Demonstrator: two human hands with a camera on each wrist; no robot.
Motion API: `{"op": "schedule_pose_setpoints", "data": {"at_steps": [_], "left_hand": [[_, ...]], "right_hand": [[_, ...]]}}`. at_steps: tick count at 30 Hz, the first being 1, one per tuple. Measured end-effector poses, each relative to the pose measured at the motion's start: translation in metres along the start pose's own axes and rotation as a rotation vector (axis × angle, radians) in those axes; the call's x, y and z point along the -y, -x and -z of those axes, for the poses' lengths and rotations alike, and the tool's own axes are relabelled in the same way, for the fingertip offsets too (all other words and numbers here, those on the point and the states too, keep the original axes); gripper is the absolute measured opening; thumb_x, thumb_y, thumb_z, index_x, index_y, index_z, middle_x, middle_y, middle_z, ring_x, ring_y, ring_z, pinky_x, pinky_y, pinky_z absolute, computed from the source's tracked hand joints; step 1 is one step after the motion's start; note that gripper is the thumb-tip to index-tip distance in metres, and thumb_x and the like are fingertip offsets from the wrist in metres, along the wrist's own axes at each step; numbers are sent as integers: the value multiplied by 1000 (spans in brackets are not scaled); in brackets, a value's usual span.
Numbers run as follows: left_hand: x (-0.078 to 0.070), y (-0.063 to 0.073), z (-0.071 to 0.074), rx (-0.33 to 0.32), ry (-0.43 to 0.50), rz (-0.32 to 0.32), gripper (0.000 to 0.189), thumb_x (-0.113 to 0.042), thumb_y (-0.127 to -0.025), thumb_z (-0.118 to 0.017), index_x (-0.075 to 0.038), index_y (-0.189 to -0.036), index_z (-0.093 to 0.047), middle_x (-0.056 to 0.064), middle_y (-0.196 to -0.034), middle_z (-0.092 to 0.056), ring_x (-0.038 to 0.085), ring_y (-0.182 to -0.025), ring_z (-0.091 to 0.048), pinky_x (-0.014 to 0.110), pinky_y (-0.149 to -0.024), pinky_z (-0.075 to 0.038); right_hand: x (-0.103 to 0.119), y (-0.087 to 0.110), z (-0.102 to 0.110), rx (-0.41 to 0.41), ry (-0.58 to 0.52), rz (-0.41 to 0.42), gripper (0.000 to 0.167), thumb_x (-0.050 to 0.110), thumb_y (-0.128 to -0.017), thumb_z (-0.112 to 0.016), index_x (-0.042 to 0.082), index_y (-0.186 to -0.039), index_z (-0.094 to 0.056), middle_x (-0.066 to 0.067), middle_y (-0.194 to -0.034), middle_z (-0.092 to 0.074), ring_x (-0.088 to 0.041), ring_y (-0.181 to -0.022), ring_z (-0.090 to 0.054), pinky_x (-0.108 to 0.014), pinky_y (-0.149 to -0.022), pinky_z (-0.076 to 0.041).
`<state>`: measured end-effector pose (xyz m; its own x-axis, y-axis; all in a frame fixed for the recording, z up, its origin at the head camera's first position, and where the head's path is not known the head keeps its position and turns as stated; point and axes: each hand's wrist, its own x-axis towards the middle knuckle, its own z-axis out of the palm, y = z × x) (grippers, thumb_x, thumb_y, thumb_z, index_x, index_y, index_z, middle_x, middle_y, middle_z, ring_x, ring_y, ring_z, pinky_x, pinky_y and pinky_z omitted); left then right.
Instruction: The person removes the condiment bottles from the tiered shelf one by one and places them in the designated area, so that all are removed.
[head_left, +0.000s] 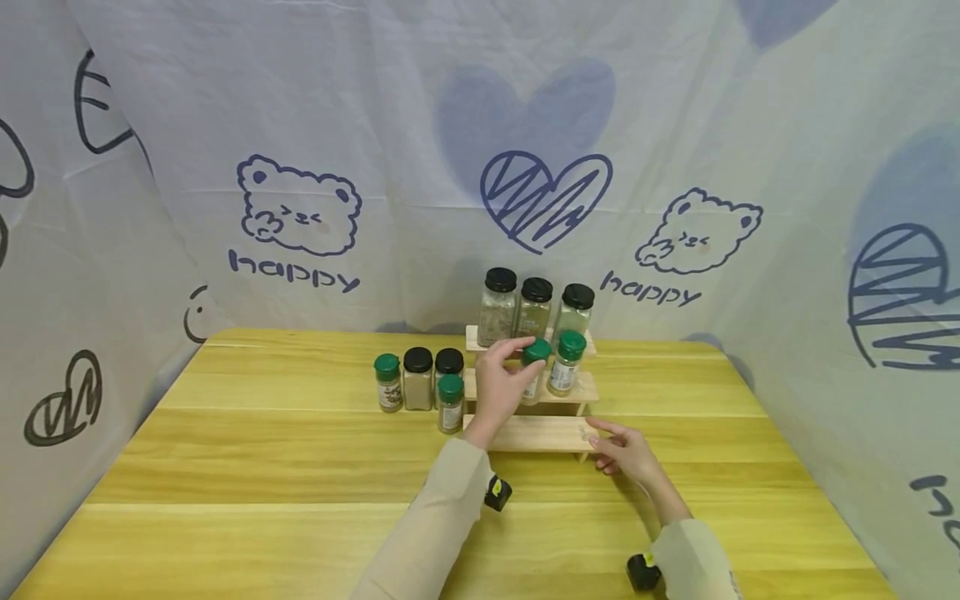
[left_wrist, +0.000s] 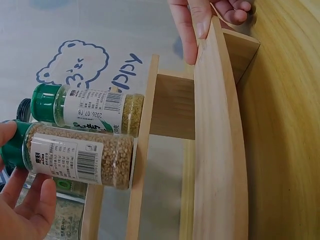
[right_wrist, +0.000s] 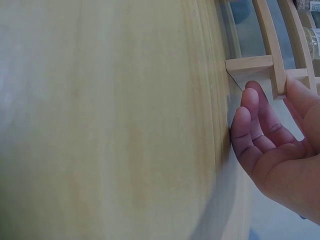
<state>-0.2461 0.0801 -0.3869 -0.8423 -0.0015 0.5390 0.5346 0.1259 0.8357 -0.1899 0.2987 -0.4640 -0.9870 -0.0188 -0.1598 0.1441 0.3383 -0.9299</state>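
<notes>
My left hand [head_left: 501, 385] pinches the green cap of a spice jar [left_wrist: 80, 155] filled with pale seeds. That jar stands upright at the middle tier of a three-tier wooden rack [head_left: 528, 433]. Just to its right on this tier is another green-capped jar [head_left: 564, 367], with yellowish contents. At the right end of the lowest tier, my right hand [head_left: 628, 452] grips the board's end between thumb and forefinger. In the right wrist view, the other fingers curl loosely beside the rack's leg [right_wrist: 250, 64]. Three taller black-capped jars [head_left: 497, 308] line the top tier.
Left of the rack, on the wooden table [head_left: 285, 467], stand two green-capped jars [head_left: 388, 383] and two black-capped jars [head_left: 417, 379]. One of these green-capped jars [head_left: 450, 406] is close to the rack's left side. A printed cloth [head_left: 420, 167] hangs behind the table.
</notes>
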Motion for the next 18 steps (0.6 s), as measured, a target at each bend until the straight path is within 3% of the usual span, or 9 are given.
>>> {"op": "schedule_pose_setpoints", "data": {"at_steps": [10,16,18], "left_hand": [[-1,8,7,-9,104,7,31,-7,-75,-72,1,-104,-65,14,-100,-60,26,-88,-60,35,-71,-51],[-29,15,22,-21,149,9,30,5,-73,-69,11,-101,-61,24,-100,-58,36,-87,-58,43,-71,-50],[-28,17,24,-27,141,-4,29,6,-72,-70,11,-100,-62,24,-98,-58,37,-86,-58,44,-69,-50]], "right_hand": [[2,0,-1,-10,6,-7,43,12,-89,-55,-2,-128,-45,-11,-74,-63,-17,-58,-58,-29,-53,-50],[2,1,-1,-9,11,-3,43,12,-89,-55,-2,-129,-44,-11,-74,-63,-17,-58,-58,-30,-53,-50],[2,1,-1,-9,12,-3,43,12,-89,-55,-2,-129,-44,-11,-74,-63,-17,-58,-58,-30,-53,-50]]}}
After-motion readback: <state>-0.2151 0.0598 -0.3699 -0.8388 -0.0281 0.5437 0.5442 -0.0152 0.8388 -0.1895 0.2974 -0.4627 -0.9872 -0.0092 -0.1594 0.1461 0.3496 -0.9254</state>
